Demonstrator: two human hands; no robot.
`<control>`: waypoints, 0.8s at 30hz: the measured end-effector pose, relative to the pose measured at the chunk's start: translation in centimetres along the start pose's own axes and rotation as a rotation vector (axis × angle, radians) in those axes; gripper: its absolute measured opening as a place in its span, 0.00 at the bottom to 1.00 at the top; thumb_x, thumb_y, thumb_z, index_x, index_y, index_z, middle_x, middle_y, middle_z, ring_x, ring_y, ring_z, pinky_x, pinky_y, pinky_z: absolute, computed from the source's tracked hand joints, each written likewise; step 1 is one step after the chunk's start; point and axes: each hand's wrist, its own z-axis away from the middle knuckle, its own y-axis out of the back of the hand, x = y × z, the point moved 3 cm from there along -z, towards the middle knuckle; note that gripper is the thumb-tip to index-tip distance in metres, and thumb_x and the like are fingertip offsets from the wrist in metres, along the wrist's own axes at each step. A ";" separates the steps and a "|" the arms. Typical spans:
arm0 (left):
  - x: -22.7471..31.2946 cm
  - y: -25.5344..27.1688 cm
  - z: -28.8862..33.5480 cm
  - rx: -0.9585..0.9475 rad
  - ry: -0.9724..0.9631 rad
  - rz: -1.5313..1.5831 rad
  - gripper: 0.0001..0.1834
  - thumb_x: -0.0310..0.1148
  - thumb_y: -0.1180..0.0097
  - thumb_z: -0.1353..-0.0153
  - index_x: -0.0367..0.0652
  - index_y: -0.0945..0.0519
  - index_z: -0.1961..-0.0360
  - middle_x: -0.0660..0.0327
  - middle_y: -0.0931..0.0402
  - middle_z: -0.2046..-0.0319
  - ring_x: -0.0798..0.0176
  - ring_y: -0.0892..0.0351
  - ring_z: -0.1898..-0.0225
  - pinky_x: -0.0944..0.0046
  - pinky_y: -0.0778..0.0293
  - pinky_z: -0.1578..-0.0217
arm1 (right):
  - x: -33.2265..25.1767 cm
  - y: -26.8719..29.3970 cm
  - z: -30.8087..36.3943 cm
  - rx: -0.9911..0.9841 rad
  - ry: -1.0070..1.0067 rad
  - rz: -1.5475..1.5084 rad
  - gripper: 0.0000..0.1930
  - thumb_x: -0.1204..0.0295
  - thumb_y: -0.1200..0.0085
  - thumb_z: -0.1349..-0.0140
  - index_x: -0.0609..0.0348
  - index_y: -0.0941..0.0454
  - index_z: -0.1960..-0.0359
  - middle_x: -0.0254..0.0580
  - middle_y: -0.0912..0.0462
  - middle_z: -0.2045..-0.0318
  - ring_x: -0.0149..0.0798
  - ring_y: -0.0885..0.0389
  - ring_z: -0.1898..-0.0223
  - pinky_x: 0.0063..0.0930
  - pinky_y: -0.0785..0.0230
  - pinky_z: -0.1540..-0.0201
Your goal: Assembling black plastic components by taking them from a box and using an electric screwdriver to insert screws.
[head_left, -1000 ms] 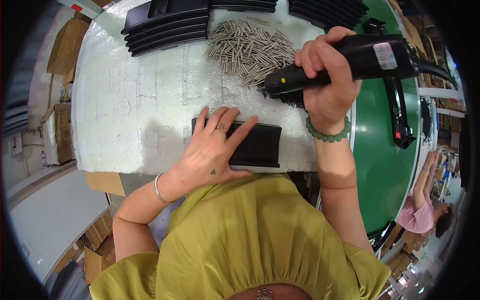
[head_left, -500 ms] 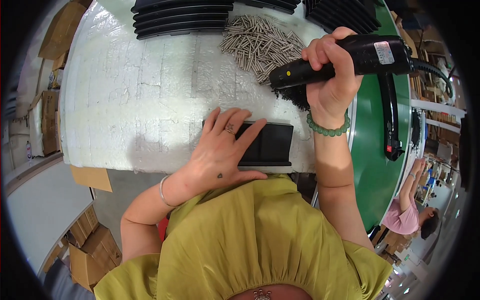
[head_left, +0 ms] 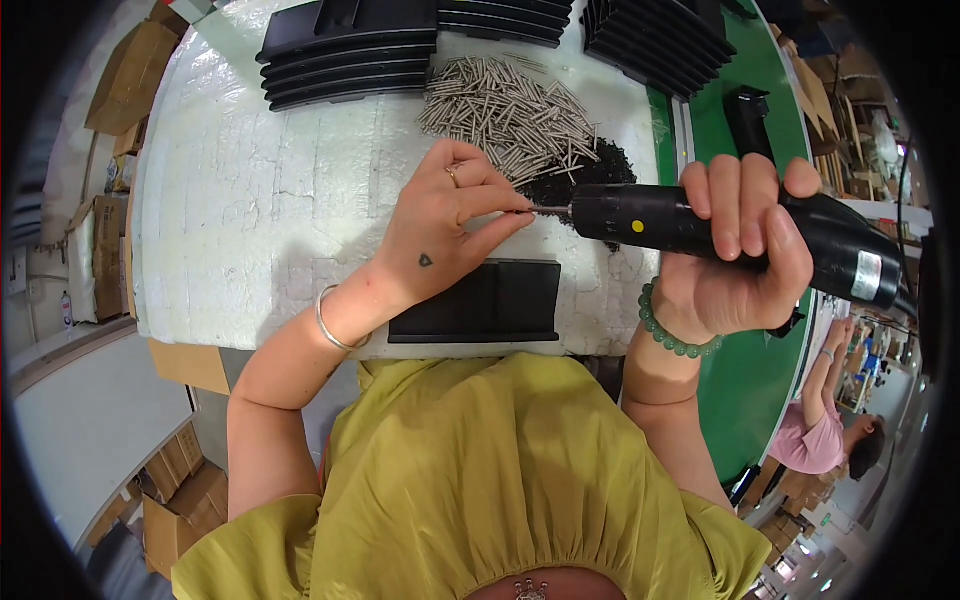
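The workbench top (head_left: 230, 230) in front of me wears a pale, shiny, creased covering, its plastic film catching the light. Along its far side sit three stacks of black plastic panels: one on the left (head_left: 345, 65), one in the middle (head_left: 505, 22), one on the right (head_left: 655, 45). Below them spreads a loose pile of silvery metal pins (head_left: 500, 105), touching a heap of tiny black pieces (head_left: 605, 165), probably screws, though too small to be sure. A single black panel (head_left: 500, 305) lies flat by the near edge
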 end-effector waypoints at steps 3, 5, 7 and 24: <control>1.3 0.0 -0.7 0.026 -0.078 -0.054 0.09 0.24 0.35 0.62 0.44 0.19 0.76 0.67 0.25 0.77 0.62 0.31 0.66 0.67 0.32 0.67 | -1.3 0.0 0.2 -0.040 0.014 -0.015 0.11 0.77 0.56 0.50 0.55 0.32 0.62 0.25 0.38 0.84 0.22 0.40 0.82 0.19 0.44 0.69; 1.2 -0.2 -0.8 0.019 -0.079 -0.049 0.09 0.23 0.35 0.64 0.43 0.20 0.77 0.67 0.26 0.77 0.62 0.31 0.66 0.67 0.32 0.68 | -1.2 0.1 0.0 -0.094 0.002 -0.017 0.11 0.77 0.56 0.50 0.55 0.32 0.62 0.25 0.38 0.84 0.22 0.40 0.82 0.20 0.43 0.69; 1.3 -0.1 -0.9 0.016 -0.076 -0.058 0.09 0.22 0.35 0.64 0.43 0.20 0.77 0.67 0.26 0.77 0.61 0.31 0.66 0.66 0.32 0.68 | -0.8 0.0 0.1 -0.092 -0.006 -0.003 0.12 0.77 0.56 0.50 0.55 0.33 0.62 0.25 0.38 0.84 0.22 0.40 0.82 0.21 0.44 0.69; 1.1 -0.9 -0.3 -0.129 -0.137 0.130 0.10 0.22 0.38 0.59 0.42 0.20 0.71 0.63 0.25 0.73 0.57 0.30 0.64 0.64 0.32 0.63 | -2.2 -0.9 3.1 -0.206 0.129 0.206 0.16 0.76 0.46 0.50 0.49 0.41 0.65 0.26 0.33 0.86 0.25 0.34 0.87 0.19 0.39 0.81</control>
